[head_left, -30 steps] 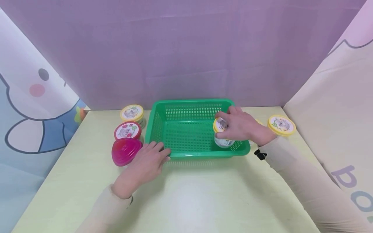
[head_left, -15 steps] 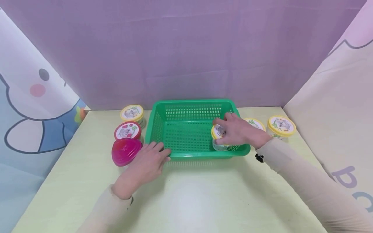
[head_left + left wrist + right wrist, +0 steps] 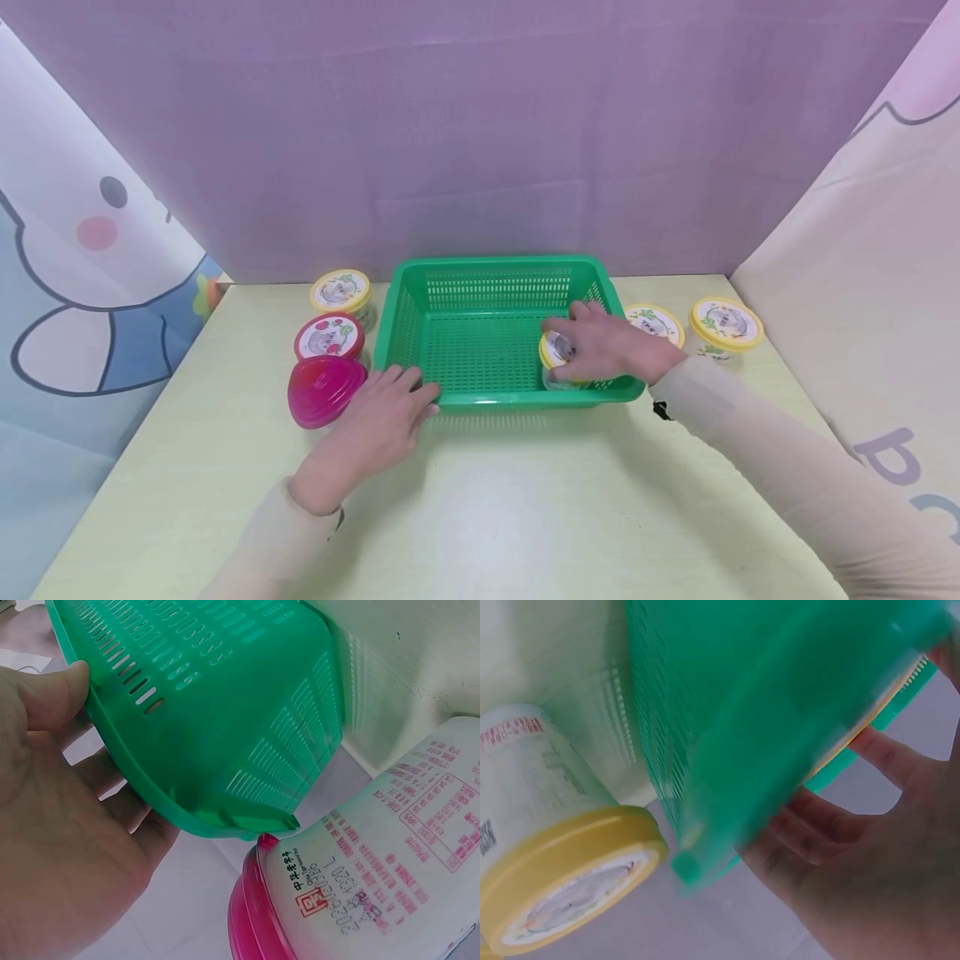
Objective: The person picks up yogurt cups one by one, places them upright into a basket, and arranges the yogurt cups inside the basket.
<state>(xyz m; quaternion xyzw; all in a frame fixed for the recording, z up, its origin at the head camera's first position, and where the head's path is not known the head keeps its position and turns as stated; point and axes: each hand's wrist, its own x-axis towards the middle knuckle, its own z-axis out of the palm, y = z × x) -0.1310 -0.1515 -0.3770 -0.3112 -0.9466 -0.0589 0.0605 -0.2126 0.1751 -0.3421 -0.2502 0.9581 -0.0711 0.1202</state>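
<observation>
A green plastic basket (image 3: 480, 398) with slotted walls stands on the table. My left hand (image 3: 375, 423) holds its front left corner, the thumb on one side of the rim and the fingers on the other, as the left wrist view shows. Inside the front right corner is a clear tub with a yellow lid (image 3: 553, 347), upright and low near the basket floor. My right hand (image 3: 603, 343) grips this tub by its lid from above. In the right wrist view the basket wall (image 3: 727, 735) hides most of the tub.
Left of the basket stand a yellow-lidded tub (image 3: 341, 290), a red-lidded tub (image 3: 328, 337) and a tub with a magenta domed lid (image 3: 324, 390), close by my left hand. On the right are two yellow-lidded tubs (image 3: 656, 322). A purple cloth (image 3: 480, 150) hangs behind.
My right hand has lowered the yellow-lidded tub deeper into the basket's front right corner and shifted slightly left. My left hand and the basket have stayed in place.
</observation>
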